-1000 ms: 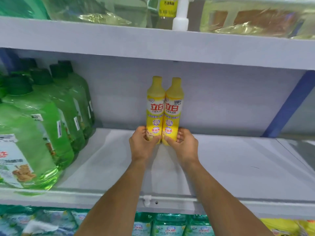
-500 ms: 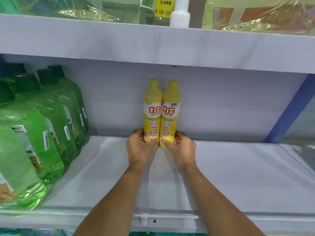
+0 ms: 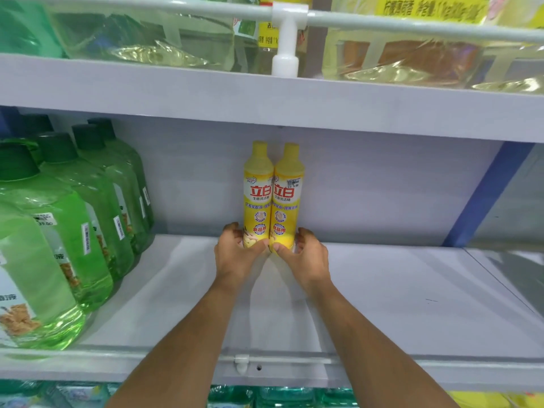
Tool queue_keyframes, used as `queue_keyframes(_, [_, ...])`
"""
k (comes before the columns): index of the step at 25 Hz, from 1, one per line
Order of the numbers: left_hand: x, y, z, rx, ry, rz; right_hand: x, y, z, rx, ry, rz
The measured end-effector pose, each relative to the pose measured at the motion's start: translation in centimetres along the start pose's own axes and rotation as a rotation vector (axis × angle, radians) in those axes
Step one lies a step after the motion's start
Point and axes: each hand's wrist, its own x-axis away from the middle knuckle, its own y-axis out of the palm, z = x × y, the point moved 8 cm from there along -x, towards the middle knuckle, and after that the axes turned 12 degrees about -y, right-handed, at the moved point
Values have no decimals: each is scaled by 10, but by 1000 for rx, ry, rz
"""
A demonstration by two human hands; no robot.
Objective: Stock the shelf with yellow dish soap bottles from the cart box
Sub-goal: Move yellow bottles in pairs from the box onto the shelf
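Two yellow dish soap bottles stand upright, side by side and touching, against the back wall of the grey middle shelf (image 3: 382,290). My left hand (image 3: 235,254) grips the base of the left bottle (image 3: 257,195). My right hand (image 3: 306,257) grips the base of the right bottle (image 3: 288,195). Both labels face me. The cart box is out of view.
Several large green detergent jugs (image 3: 59,231) fill the shelf's left end. The upper shelf (image 3: 265,98) hangs low over the bottle caps and carries clear liquid pouches. A blue upright (image 3: 488,195) bounds the right side. More packs sit on the shelf below.
Both hands have pushed the two bottles further back on the shelf, up to the back wall. The grip on each base is unchanged.
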Motion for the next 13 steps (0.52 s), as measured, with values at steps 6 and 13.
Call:
queue_keyframes(6, [57,-15,3,-938,111,-168,40,-34,-35,447,-114,-345])
queue_keyframes(13, [151,-53,29,-1431,287,-243,113,-60,-101,837,-332,-576])
